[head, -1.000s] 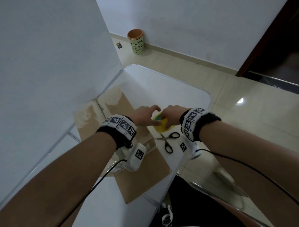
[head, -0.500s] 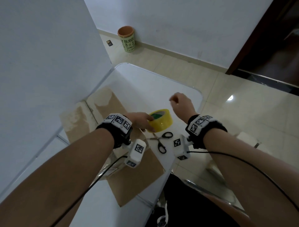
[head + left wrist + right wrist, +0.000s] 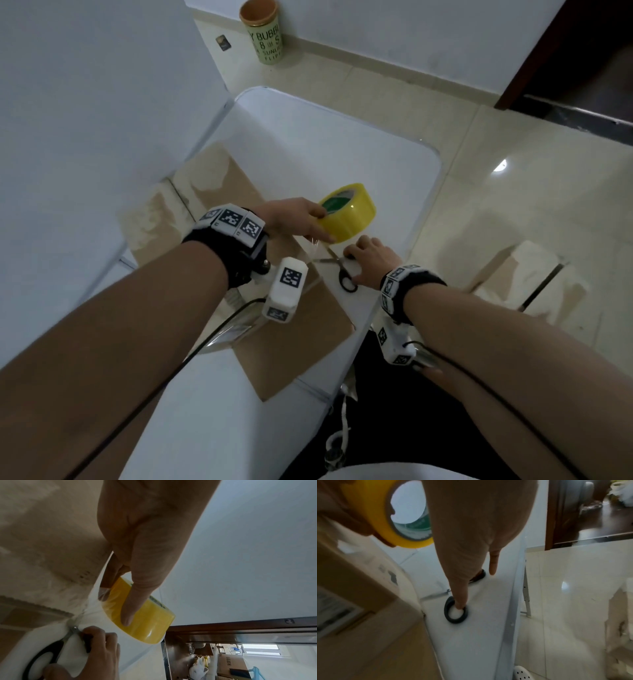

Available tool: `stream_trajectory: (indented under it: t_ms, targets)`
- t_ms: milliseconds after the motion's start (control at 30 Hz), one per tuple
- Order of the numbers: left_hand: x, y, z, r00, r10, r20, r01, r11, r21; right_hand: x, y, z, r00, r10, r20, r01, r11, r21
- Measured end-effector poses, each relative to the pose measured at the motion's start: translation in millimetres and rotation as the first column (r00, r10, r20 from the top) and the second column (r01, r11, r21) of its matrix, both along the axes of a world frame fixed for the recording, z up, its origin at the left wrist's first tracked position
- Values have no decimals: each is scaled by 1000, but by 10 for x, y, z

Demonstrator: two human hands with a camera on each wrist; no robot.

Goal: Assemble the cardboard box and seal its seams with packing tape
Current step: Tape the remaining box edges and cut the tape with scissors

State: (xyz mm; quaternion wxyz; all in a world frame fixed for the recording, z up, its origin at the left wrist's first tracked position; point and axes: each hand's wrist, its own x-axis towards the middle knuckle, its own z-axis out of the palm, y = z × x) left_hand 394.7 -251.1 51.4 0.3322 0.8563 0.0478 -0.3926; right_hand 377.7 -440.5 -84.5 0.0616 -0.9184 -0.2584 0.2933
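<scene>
A flattened brown cardboard box (image 3: 298, 339) lies on the white table (image 3: 308, 137). My left hand (image 3: 320, 222) holds a yellow tape roll (image 3: 352, 214) tilted above the table, thumb on its outer face (image 3: 126, 615), other fingers underneath. A short clear strip of tape (image 3: 313, 246) runs from the roll down toward the cardboard edge (image 3: 42, 534). Black-handled scissors (image 3: 344, 274) lie on the table beside the box. My right hand (image 3: 359, 255) is down on them: one fingertip sits in a handle ring (image 3: 456, 609), and other fingers curl over the second handle (image 3: 87, 639).
A white wall (image 3: 85, 137) runs close along the table's left side. The table's right edge (image 3: 513, 601) drops to a tiled floor, where more torn cardboard (image 3: 527, 284) lies. A green cup-shaped bin (image 3: 263, 34) stands by the far wall.
My right hand came down from a raised position onto the scissors. My left hand lifted and tilted the tape roll. One second ago both hands were on the roll.
</scene>
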Motion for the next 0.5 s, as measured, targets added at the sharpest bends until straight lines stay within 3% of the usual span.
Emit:
stream_trajectory:
  t_ms: [267, 400, 500]
  targets:
    - [-6, 20, -4, 998, 57, -7, -57, 995, -76, -76, -3, 50, 985, -42, 167, 58, 994, -93]
    - [-7, 33, -7, 997, 72, -28, -75, 992, -102, -46, -39, 184, 989, -90, 115, 102, 990, -103]
    - [-17, 30, -8, 996, 83, -15, -84, 991, -105, 15, -37, 248, 992, -129, -14, 127, 986, -106]
